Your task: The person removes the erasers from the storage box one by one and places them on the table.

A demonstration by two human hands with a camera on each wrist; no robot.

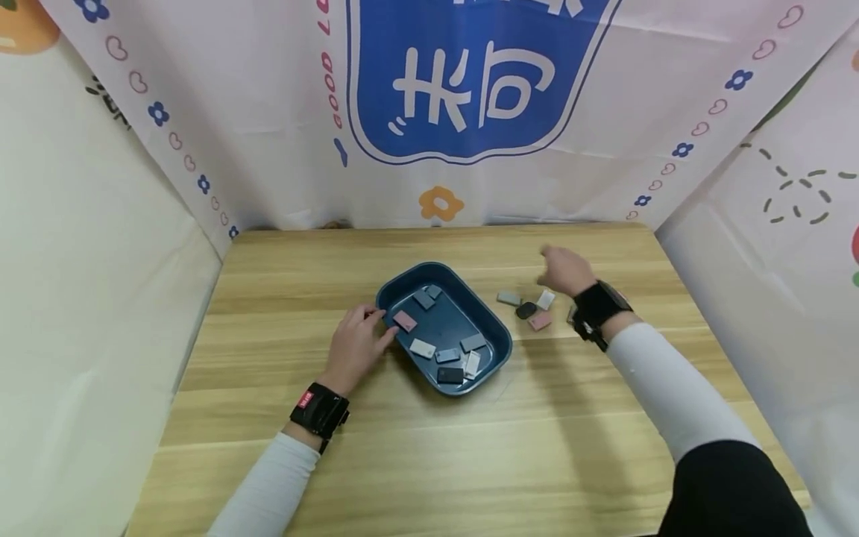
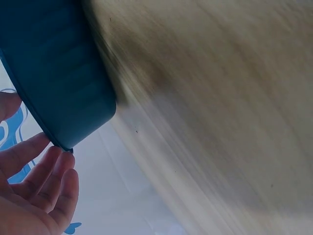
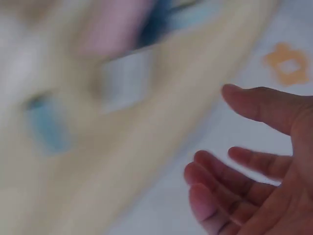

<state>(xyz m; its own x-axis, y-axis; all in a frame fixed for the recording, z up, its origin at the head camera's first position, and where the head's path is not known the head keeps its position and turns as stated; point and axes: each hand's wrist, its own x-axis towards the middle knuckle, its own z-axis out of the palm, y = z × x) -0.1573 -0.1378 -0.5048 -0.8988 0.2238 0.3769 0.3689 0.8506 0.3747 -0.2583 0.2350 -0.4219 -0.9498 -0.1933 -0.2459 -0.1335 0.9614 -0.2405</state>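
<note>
In the tray lie several blocks, others still outside, relaxed left hand touching its rim, right hand loose, empty.

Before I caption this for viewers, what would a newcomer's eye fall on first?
Probably the blue shield-shaped emblem on the white sheet behind the table. Then the dark blue tray near the table's middle, holding small pink, grey, white and black blocks and touched by the left hand.
</note>
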